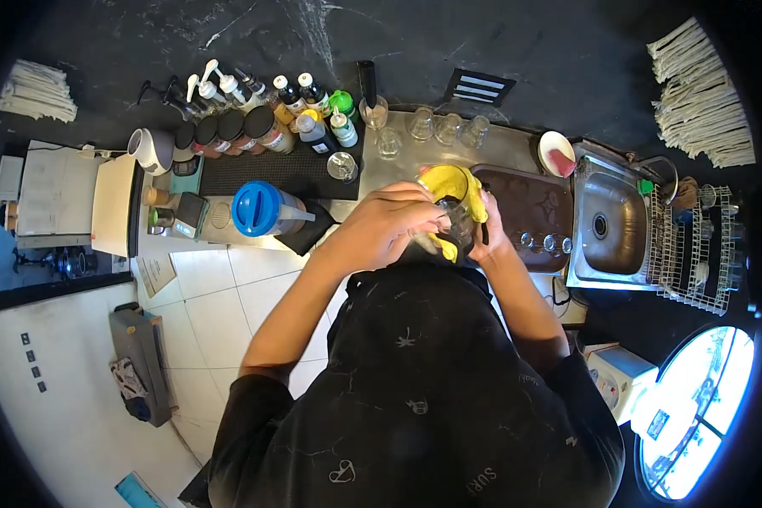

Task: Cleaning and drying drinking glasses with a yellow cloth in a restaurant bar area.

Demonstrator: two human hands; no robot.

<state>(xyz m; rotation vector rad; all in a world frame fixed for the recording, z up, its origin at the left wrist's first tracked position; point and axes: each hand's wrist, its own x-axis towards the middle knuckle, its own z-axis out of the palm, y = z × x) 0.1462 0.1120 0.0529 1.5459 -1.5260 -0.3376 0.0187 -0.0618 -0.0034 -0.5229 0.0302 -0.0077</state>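
Note:
In front of my black apron, both hands are at a clear glass vessel (461,221) with a dark part on it. My right hand (493,222) grips its right side through a yellow cloth (447,180), which wraps around the far side and also shows below the glass. From the left, my left hand (390,219) has bent fingers against the glass; its fingertips are partly hidden. A brown tray (521,200) lies just beyond and to the right, with several small glasses (548,243) near its front edge.
Upturned glasses (448,129) line the counter's back. A blue-lidded pitcher (257,208) stands left, near bottles (343,127) and jars (268,127) on a black mat (247,174). Rightward are a white bowl (554,147), a steel sink (616,222) and a wire dish rack (692,254).

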